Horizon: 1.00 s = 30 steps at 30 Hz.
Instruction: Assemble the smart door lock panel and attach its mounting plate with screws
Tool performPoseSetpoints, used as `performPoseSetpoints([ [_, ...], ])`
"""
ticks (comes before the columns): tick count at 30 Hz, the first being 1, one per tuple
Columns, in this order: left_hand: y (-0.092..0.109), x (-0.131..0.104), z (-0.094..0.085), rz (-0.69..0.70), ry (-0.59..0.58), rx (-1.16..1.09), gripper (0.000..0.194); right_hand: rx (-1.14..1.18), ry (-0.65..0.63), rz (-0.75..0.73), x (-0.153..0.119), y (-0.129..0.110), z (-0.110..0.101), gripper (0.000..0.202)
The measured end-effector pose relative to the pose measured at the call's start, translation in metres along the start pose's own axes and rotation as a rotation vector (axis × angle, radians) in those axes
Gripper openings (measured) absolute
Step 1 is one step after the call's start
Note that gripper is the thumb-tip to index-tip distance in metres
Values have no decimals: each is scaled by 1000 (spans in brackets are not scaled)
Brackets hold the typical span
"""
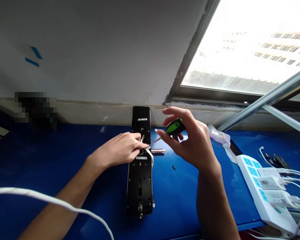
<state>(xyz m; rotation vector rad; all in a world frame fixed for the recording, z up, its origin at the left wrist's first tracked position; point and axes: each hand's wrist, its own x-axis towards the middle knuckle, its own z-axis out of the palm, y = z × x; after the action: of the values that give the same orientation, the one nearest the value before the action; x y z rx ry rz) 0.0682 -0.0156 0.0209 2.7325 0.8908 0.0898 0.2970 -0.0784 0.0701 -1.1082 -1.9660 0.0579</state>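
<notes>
A long black metal plate (140,176) with holes and small white labels lies lengthwise on the blue table (102,186). My left hand (122,148) rests on its middle, the index finger stretched to a small spot near the right edge, beside a white strip (150,156). My right hand (190,136) holds a green and black screwdriver (175,126) at a slant, its tip meeting the plate by that fingertip. What lies under the left fingertip is too small to make out. Several small dark screws (174,167) lie right of the plate.
Just right of the plate is a shiny cylindrical object (158,152). A white power strip (260,193) with plugged-in chargers and cables stands at the right, near a plastic bag (220,136). A white cable (65,203) crosses the lower left. Behind are the wall and window.
</notes>
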Motion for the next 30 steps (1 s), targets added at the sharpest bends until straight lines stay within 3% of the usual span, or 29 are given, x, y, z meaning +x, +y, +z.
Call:
performPoseSetpoints([
  [5, -1, 0, 0, 2, -8, 3, 49, 27, -10, -1, 1, 0, -1, 57],
  [9, -1, 1, 0, 3, -12, 2, 48, -3, 2, -1, 0, 0, -1, 48],
  [13, -3, 1, 1, -1, -18, 1, 49, 36, -11, -5, 0, -1, -1, 55],
  [18, -2, 2, 1, -1, -17, 3, 50, -25, 14, -6, 1, 0, -1, 43],
  [23, -3, -1, -1, 12, 2, -53, 51, -62, 62, -28, 1, 1, -2, 44],
  [26, -2, -4, -5, 16, 77, -187, 47, -55, 107, -13, 1, 0, -5, 44],
  [30, 4, -4, -9, -12, 306, -578, 25, -40, 159, 7, 0, -4, -11, 45],
])
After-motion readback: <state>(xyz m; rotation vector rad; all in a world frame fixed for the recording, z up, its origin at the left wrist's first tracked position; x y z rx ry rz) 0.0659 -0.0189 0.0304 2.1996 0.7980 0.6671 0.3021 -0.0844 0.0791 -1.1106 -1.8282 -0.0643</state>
